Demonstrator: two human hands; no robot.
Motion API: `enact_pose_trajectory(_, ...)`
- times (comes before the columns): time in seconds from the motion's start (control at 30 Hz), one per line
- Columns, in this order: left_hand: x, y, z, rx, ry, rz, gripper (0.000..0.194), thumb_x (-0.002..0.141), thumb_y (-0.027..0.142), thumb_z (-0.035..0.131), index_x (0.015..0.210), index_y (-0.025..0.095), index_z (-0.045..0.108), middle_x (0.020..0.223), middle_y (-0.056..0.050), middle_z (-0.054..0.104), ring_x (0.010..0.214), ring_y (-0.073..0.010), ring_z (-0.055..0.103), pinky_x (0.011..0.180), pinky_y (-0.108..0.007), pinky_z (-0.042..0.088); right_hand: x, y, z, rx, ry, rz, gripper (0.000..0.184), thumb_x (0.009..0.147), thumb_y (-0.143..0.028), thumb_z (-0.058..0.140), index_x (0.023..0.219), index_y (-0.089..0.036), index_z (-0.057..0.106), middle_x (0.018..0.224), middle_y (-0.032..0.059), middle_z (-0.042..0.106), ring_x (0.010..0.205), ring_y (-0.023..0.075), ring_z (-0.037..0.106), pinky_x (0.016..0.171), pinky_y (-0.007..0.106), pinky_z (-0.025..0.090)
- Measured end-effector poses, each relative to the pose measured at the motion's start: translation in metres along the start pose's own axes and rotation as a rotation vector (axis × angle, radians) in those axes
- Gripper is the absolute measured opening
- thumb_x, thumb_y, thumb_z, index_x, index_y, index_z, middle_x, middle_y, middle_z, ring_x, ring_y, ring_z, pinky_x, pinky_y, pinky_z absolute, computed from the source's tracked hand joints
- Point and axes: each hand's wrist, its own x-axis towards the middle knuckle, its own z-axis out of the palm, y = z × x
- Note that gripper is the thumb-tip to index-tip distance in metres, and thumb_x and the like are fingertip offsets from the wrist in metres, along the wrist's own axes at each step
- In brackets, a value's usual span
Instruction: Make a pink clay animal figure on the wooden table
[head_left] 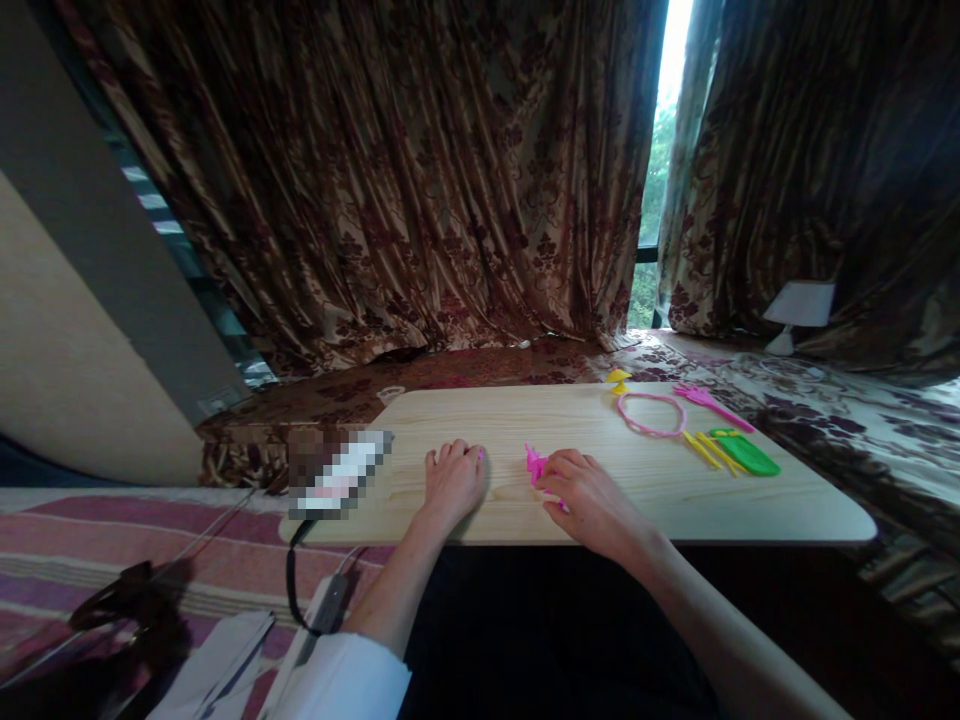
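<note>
On the pale wooden table, my right hand [589,497] is closed over a bright pink piece of modelling clay [535,466]. Its narrow, uneven end pokes out left of the fingers, and a smaller pink bit shows under the fingertips; the palm hides the remainder. My left hand [454,477] rests palm down to the left, fingers curled together. A tiny spot of pink clay [480,455] peeks out at its fingertips, and most of what lies under them is hidden. The two hands are apart.
Toward the table's [510,410] right lie a pink ring [651,431], a pink hand-shaped piece [712,404], yellow strips [703,452] and a green flat piece [754,456]. A yellow mushroom-like piece [619,380] stands at the far edge. A blurred-out object [341,478] with a black strap lies left.
</note>
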Motion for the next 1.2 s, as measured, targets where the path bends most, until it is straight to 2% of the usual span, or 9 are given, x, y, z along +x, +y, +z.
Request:
enact_pose_trajectory(0.2,0.009,-0.005,0.005,-0.067,-0.013,-0.074,0.030,0.088,0.031,0.054,0.114,0.017,0.055,0.116,-0.008,0.058,0.098,-0.0210,0.059,0.083,-0.043,0.050,-0.010,0.006,-0.005,0.107,0.069,0.044,0.032,0.077,-0.021,0.065,0.109,-0.026,0.063,0.112,0.0045,0.061,0.109,0.0217,0.050,0.094,0.036,0.039)
enact_pose_trajectory(0.33,0.012,-0.008,0.004,-0.145,-0.012,-0.128,0.029,0.088,0.031,0.054,0.113,0.016,0.056,0.112,-0.008,0.060,0.093,-0.0195,0.061,0.079,-0.040,0.052,-0.013,0.029,-0.004,0.184,0.184,0.214,0.027,0.088,-0.024,0.049,0.114,-0.020,0.059,0.117,0.0091,0.060,0.107,0.0205,0.055,0.091,0.034,0.043)
enact_pose_trajectory(0.43,0.003,-0.004,-0.009,-0.216,0.044,-0.144,0.025,0.088,0.031,0.053,0.105,0.015,0.060,0.108,-0.008,0.061,0.096,-0.0218,0.059,0.083,-0.043,0.048,-0.012,0.045,0.003,0.240,0.195,0.353,0.028,0.091,-0.029,0.043,0.110,-0.018,0.061,0.104,0.0105,0.068,0.093,0.0211,0.064,0.079,0.033,0.049)
enact_pose_trajectory(0.57,-0.028,0.027,-0.027,-0.364,0.135,-0.096,0.025,0.089,0.028,0.045,0.100,0.017,0.066,0.109,-0.012,0.061,0.107,-0.0270,0.053,0.092,-0.046,0.039,-0.010,0.048,0.015,0.331,0.121,0.442,0.026,0.087,-0.035,0.052,0.104,-0.020,0.064,0.084,0.0059,0.073,0.077,0.0197,0.069,0.068,0.028,0.051)
enact_pose_trajectory(0.67,-0.051,0.062,-0.030,-0.536,0.084,0.040,0.017,0.083,0.026,0.054,0.092,0.026,0.070,0.096,-0.003,0.068,0.096,-0.0208,0.059,0.089,-0.036,0.042,-0.008,0.044,0.022,0.385,0.101,0.495,0.026,0.084,-0.033,0.057,0.107,-0.021,0.062,0.086,0.0047,0.072,0.073,0.0177,0.068,0.065,0.026,0.050)
enact_pose_trajectory(0.73,-0.060,0.079,-0.027,-0.648,0.063,0.074,0.017,0.081,0.023,0.057,0.090,0.027,0.071,0.094,-0.001,0.070,0.093,-0.0205,0.060,0.087,-0.035,0.043,-0.007,0.042,0.024,0.420,0.098,0.526,0.027,0.084,-0.031,0.060,0.109,-0.020,0.061,0.088,0.0039,0.070,0.071,0.0157,0.067,0.066,0.027,0.050)
enact_pose_trajectory(0.87,-0.063,0.090,-0.023,-0.877,0.052,0.060,0.020,0.081,0.019,0.055,0.091,0.026,0.072,0.100,-0.003,0.070,0.097,-0.0210,0.060,0.091,-0.036,0.041,-0.003,0.043,0.028,0.526,0.090,0.575,0.026,0.090,-0.031,0.055,0.111,-0.016,0.057,0.097,0.0042,0.065,0.077,0.0143,0.064,0.071,0.033,0.053)
enact_pose_trajectory(1.0,-0.062,0.084,-0.029,-1.116,0.025,-0.018,0.017,0.080,0.021,0.058,0.088,0.023,0.073,0.098,-0.005,0.070,0.097,-0.0213,0.060,0.093,-0.035,0.041,-0.001,0.044,0.029,0.691,0.123,0.628,0.026,0.091,-0.030,0.054,0.112,-0.015,0.056,0.105,0.0056,0.062,0.084,0.0160,0.063,0.073,0.035,0.054)
enact_pose_trajectory(1.2,-0.078,0.083,-0.036,-1.523,-0.036,-0.318,0.023,0.083,0.030,0.057,0.098,0.018,0.068,0.100,-0.009,0.069,0.090,-0.0201,0.064,0.085,-0.034,0.048,-0.008,0.030,0.014,1.073,0.225,0.671,0.031,0.083,-0.031,0.061,0.110,-0.014,0.058,0.085,0.0044,0.068,0.072,0.0148,0.065,0.066,0.029,0.052)
